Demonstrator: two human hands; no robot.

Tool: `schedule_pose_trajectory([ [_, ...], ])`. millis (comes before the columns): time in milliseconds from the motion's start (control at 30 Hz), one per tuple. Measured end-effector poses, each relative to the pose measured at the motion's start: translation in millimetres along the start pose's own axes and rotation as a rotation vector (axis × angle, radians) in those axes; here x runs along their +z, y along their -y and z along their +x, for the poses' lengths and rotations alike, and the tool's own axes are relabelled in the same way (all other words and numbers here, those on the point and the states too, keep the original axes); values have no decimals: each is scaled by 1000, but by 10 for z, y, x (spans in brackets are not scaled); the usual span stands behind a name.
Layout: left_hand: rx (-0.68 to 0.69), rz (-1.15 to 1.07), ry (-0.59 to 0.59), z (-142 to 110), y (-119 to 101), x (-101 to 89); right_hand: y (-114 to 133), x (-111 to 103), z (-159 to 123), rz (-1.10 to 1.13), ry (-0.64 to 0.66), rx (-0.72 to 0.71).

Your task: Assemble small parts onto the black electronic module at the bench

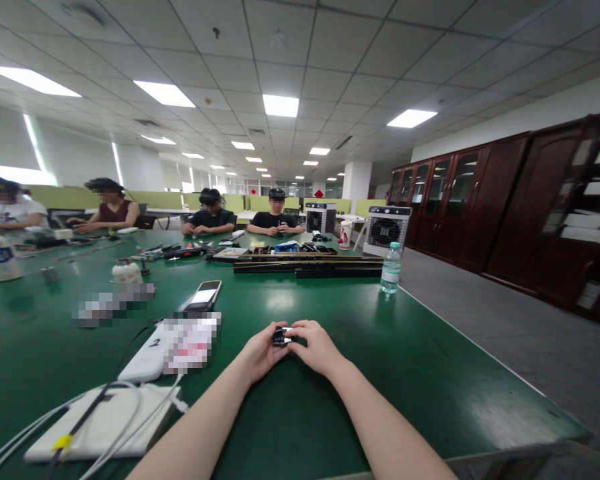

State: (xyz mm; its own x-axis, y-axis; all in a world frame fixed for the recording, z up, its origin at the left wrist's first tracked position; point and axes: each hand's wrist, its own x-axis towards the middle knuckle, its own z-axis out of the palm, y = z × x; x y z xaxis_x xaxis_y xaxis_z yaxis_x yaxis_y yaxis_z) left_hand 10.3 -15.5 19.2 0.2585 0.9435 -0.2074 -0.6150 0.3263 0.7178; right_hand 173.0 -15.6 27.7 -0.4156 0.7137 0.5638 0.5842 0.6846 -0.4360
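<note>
A small black object with a whitish, shiny part (280, 336) is held between my two hands, just above the green table (380, 373). Its kind is too small to make out. My left hand (264, 352) is closed around its left side, thumb below and fingers behind. From the right, my right hand (315, 343) pinches it with thumb and fingertips. The fingers cover much of the object.
Left of my arms lie a white power bank (147, 353), a phone (205, 295), a white notebook (95, 423) and cables. A water bottle (391, 269) stands near the right edge. Black bars (310, 268) and tools lie farther back. Several people sit around the table.
</note>
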Motion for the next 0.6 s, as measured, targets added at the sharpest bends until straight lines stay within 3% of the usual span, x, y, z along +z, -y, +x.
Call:
schedule_pose_trajectory([
  [200, -11, -27, 30, 32, 3, -46, 10, -20, -7, 60, -14, -25],
  [433, 9, -9, -65, -58, -57, 81, 53, -70, 2, 141, -14, 6],
  [600, 3, -9, -32, -76, -72, 97, 48, -64, 2, 167, -39, 18],
])
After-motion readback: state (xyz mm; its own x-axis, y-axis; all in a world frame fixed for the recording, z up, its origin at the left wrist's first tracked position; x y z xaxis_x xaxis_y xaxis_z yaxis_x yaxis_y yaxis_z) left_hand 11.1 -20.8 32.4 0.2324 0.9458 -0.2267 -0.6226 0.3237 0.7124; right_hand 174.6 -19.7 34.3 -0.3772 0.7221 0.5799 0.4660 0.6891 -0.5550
